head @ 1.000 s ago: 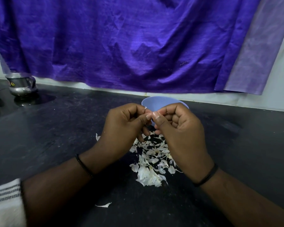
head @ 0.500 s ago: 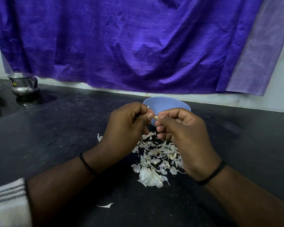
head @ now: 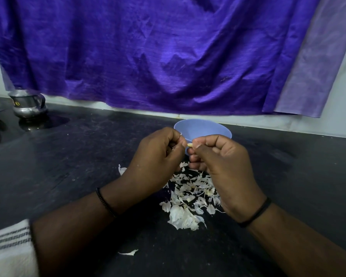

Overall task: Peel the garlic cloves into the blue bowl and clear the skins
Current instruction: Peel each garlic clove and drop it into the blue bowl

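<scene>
A small pale garlic clove (head: 190, 145) shows between my two thumbs, just in front of the blue bowl (head: 202, 128). My left hand (head: 156, 162) pinches it from the left with curled fingers. My right hand (head: 224, 166) grips it from the right, fingers curled under. Both hands hover above a heap of white garlic skins (head: 188, 198) on the black counter (head: 78, 156). The bowl's inside is mostly hidden behind my hands.
A steel pot (head: 28, 104) stands at the far left of the counter. A purple cloth (head: 158, 52) hangs along the back wall. One loose skin (head: 129, 252) lies near the front edge, and a striped white cloth (head: 8, 248) fills the bottom left corner.
My thumbs have drawn slightly apart, so a bit of the clove now shows between them. The view has shifted a little; the skins and bowl stay put.
</scene>
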A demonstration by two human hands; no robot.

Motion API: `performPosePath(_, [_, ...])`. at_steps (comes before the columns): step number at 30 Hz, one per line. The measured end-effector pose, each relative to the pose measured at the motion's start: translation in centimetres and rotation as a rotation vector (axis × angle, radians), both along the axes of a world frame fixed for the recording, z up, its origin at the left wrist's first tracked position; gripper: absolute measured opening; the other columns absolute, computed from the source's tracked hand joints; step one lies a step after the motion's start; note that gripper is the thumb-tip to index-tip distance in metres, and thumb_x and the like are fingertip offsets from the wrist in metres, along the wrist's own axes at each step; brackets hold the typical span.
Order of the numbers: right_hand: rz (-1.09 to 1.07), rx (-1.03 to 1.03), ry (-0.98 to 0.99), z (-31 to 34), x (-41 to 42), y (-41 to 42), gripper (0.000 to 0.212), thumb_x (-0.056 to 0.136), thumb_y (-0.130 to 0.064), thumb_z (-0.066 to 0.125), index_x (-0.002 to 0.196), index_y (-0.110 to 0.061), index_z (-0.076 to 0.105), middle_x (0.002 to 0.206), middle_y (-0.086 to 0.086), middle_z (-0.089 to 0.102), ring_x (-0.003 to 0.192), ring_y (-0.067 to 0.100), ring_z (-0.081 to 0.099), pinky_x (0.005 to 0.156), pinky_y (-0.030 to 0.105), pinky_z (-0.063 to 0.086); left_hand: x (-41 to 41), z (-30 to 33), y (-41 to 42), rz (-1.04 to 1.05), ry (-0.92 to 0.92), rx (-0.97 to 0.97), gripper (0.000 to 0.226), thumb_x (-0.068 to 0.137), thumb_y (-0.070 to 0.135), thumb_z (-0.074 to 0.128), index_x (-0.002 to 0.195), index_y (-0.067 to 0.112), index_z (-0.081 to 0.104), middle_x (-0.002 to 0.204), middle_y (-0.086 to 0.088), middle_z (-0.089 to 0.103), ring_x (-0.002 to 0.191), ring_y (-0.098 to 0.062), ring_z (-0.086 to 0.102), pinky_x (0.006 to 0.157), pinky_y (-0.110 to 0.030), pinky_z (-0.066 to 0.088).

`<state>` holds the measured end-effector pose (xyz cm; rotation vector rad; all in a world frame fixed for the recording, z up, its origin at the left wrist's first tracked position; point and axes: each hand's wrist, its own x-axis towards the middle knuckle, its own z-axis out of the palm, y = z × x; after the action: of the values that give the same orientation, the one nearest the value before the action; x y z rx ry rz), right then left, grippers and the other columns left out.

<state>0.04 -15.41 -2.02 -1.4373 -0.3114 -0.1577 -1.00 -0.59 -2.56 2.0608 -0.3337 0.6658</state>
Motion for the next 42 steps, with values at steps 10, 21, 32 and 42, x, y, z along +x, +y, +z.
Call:
performPosePath(10, [0.092, 0.047, 0.052, -0.4, 0.21, 0.23, 0.012, 0.098, -0.003, 0.055, 0.093, -0.005, 0.066, 0.073, 0.003, 0.069, 0.065, 0.011, 0.062, 0.064, 0.025, 0.055, 0.13, -0.41, -0.43, -0.156, 0.183, -0.231, 0.014, 0.102, 0.015, 0.049, 0.092, 0.012, 0.057, 0.058, -0.007, 0.063, 0.044, -0.02, 0.056, 0.044, -0.03, 0.047])
performPosePath(21, [0.211, 0.246, 0.106, -0.02, 0.28, 0.17, 0.016, 0.098, -0.002, 0.05, 0.092, -0.006, 0.065, 0.073, 0.003, 0.066, 0.064, 0.008, 0.059, 0.062, 0.023, 0.055, 0.57, -0.56, -0.04, -0.108, 0.225, -0.301, 0.013, 0.102, 0.013, 0.048, 0.091, 0.013, 0.056, 0.058, -0.011, 0.062, 0.044, -0.026, 0.054, 0.047, -0.035, 0.046])
performPosePath(32, [0.194, 0.233, 0.09, -0.1, 0.59, -0.25, 0.011, 0.093, -0.004, 0.058, 0.098, -0.001, 0.067, 0.079, 0.008, 0.071, 0.07, 0.012, 0.065, 0.064, 0.022, 0.057, 0.72, -0.83, 0.29, -0.018, -0.026, -0.141, 0.009, 0.093, 0.015, 0.066, 0.085, 0.016, 0.07, 0.082, -0.001, 0.064, 0.064, -0.021, 0.062, 0.052, -0.031, 0.049])
performPosePath(42, [0.087, 0.076, -0.025, -0.43, 0.16, -0.12, 0.007, 0.091, -0.006, 0.064, 0.096, -0.006, 0.069, 0.086, 0.013, 0.075, 0.078, 0.021, 0.071, 0.071, 0.03, 0.058, 0.03, -0.44, -0.13, -0.105, -0.107, -0.362, 0.009, 0.087, 0.004, 0.072, 0.093, 0.009, 0.077, 0.08, 0.002, 0.07, 0.052, -0.013, 0.063, 0.048, -0.017, 0.047])
